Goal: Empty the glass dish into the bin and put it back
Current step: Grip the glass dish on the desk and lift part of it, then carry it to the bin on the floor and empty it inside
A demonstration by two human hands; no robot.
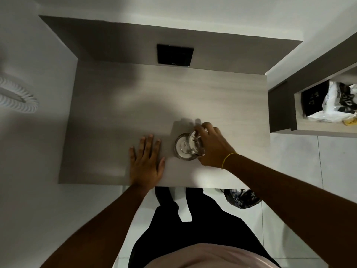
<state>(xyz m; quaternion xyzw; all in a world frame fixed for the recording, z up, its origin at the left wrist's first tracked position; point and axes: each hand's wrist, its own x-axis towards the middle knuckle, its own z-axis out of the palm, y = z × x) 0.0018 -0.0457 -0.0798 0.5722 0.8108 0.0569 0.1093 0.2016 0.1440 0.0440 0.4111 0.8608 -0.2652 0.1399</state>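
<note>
A small round glass dish [183, 147] sits on the pale wooden table [119, 117], with whitish contents inside. My right hand [212, 147] grips the dish's right rim, fingers curled over it, and the dish looks tilted up on that side. Left of the dish, my left hand [146, 163] rests flat on the tabletop with fingers spread, apart from the glass. A bin lined with a dark bag [241, 198] stands on the floor under the table's front right edge, only partly visible.
A black square panel [174, 55] is set in the wall niche behind the table. A shelf unit [309, 97] at the right holds a white plastic bag [336, 105] and dark items. A white fan [15, 95] is at the left. My legs stand at the table's front edge.
</note>
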